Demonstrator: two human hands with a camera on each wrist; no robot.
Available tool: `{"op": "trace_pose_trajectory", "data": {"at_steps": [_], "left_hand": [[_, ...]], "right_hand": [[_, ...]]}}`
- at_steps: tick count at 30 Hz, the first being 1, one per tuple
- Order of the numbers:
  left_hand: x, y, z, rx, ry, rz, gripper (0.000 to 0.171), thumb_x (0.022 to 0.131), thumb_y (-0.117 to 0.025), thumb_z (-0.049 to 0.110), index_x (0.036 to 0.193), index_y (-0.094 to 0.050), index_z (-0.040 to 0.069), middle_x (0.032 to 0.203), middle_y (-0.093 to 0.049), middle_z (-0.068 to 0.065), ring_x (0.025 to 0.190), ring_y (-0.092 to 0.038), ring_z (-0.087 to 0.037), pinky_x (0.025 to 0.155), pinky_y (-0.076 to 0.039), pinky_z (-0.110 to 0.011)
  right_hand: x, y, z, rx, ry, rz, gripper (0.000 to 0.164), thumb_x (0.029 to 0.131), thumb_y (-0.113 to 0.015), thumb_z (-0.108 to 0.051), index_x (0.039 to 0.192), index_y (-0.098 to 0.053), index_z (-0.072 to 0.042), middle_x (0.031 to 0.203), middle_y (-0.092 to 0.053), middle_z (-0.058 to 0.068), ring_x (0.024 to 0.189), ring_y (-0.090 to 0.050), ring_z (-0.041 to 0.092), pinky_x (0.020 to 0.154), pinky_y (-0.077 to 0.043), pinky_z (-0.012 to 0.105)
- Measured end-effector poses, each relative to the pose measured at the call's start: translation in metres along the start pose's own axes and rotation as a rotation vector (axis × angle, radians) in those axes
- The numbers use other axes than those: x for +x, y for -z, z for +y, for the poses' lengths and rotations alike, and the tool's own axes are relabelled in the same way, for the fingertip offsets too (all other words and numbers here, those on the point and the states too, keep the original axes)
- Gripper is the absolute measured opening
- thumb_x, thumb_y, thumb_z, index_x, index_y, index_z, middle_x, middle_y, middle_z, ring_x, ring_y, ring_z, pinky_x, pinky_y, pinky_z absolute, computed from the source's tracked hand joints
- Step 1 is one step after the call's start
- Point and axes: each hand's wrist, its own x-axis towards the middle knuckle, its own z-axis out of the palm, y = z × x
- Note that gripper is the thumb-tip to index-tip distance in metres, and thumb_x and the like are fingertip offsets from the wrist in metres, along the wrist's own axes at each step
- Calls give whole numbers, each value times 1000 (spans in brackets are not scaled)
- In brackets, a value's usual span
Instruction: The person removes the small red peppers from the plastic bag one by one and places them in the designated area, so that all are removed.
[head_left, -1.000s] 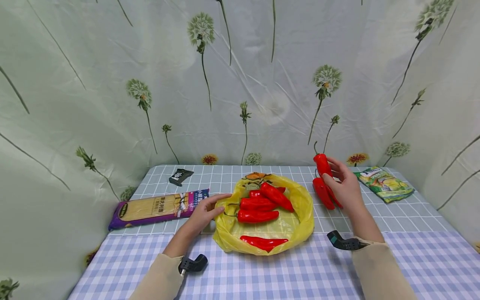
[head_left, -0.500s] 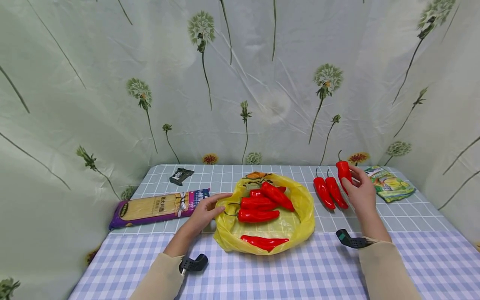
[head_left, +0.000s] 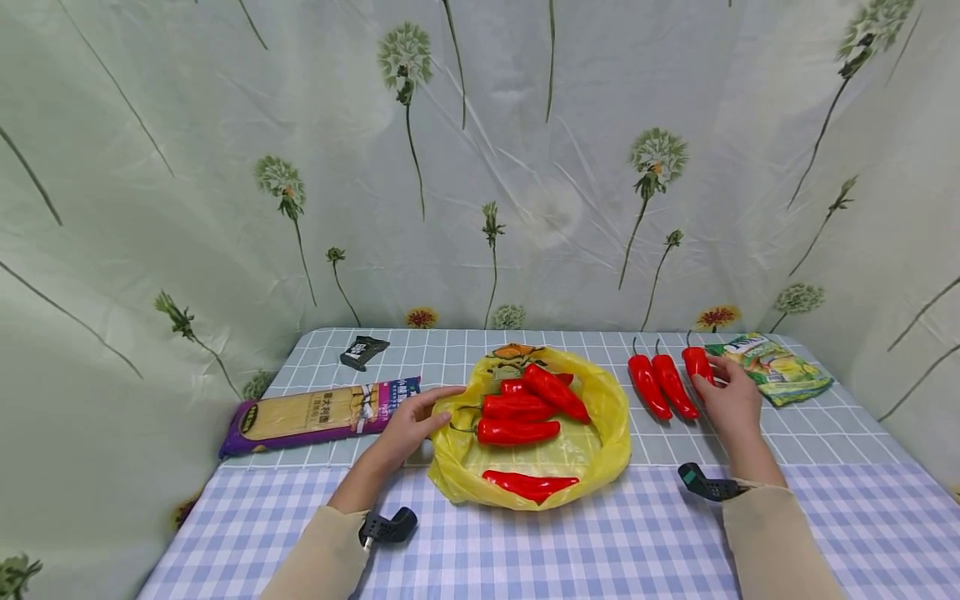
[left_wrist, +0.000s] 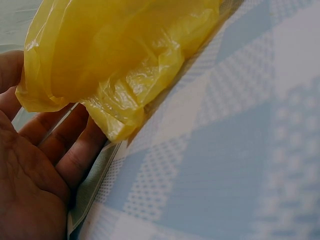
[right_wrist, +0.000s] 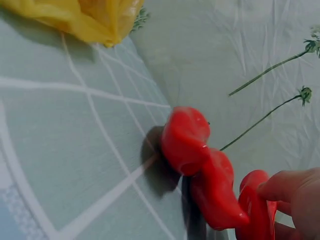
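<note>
At the left of the head view, a purple packet of pasta (head_left: 322, 412) lies aslant on the grey gridded cloth (head_left: 585, 342); above its right half, a small black packet (head_left: 364, 353) lies near the cloth's far edge; just left of centre, the left hand (head_left: 405, 427) reaches to the yellow bag (head_left: 618, 421), its thumb and fingers apart and relaxed, touching the rim; the left-wrist view shows several fingers passing behind the crinkled plastic.

The bag stands open at the centre of the frame; inside, four red peppers (head_left: 517, 432) are heaped towards the middle and back, one slanting across the others, while a fifth pepper (head_left: 528, 485) lies apart at the front, partly hidden by the rim; right of the bag, two peppers (head_left: 673, 387) lie side by side, stems pointing to the top of the frame; just right of them, the right hand (head_left: 737, 402) has its thumb and fingers clamped on another pepper (head_left: 697, 363); whether that one touches the cloth, I cannot tell; at the far right, behind the hand, lies a green and yellow packet (head_left: 783, 368); blue checked cloth (head_left: 525, 554) fills the bottom.
</note>
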Motion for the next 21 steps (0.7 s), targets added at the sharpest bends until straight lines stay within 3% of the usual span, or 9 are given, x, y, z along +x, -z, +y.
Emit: {"op": "trace_pose_trajectory", "data": {"at_steps": [13,21], "left_hand": [[-1,1,1,-15,20,8,45,98,-60,23,143,-56,18,151,-51,-10,134,-52,-33,96,-51,-17],[0,0,1,-33,23,0,46,98,-59,22,143,-55,16,152,-50,-12,132,-54,-34,94,-53,-17]], "right_hand": [[1,-4,4,-82,-19,24,60,99,-57,-19,152,-36,-3,152,-40,30,136,-39,46,110,-43,58],[-1,-4,6,-182,46,-3,54,97,-57,-17,144,-43,5,143,-47,33,129,-44,48,107,-44,58]]}}
